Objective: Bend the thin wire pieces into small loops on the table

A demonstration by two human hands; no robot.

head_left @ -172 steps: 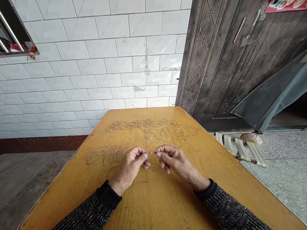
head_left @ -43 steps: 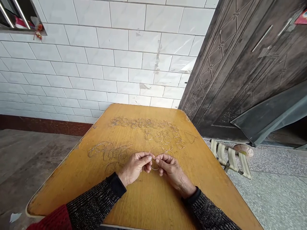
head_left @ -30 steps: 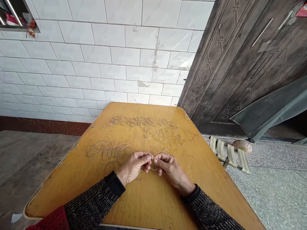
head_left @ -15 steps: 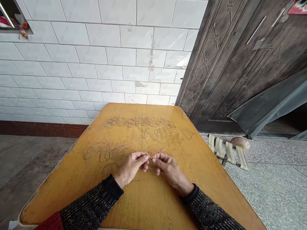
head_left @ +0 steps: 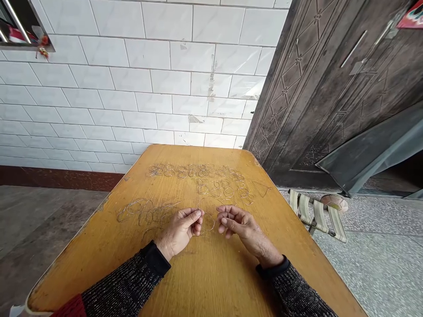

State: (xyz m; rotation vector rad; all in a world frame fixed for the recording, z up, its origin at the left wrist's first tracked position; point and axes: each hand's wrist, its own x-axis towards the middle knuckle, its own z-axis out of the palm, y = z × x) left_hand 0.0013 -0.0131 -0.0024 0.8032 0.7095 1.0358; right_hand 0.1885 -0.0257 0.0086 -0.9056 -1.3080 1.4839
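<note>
- And the left hand point(head_left: 181, 229) still pinches the wire loop point(head_left: 213, 223), there between the hands!
- Right hand point(head_left: 243, 226) has parted from the left; whether it's gripping anything, can't tell.

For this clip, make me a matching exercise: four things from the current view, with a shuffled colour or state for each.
Things:
1. left hand
2. table
3. wall tiles
4. door

Colours or states:
A. mostly white
B. dark, with a decorative pattern
C. pinching a thin wire loop
D. yellowish-brown

Right pairs: 1-C, 2-D, 3-A, 4-B
</note>
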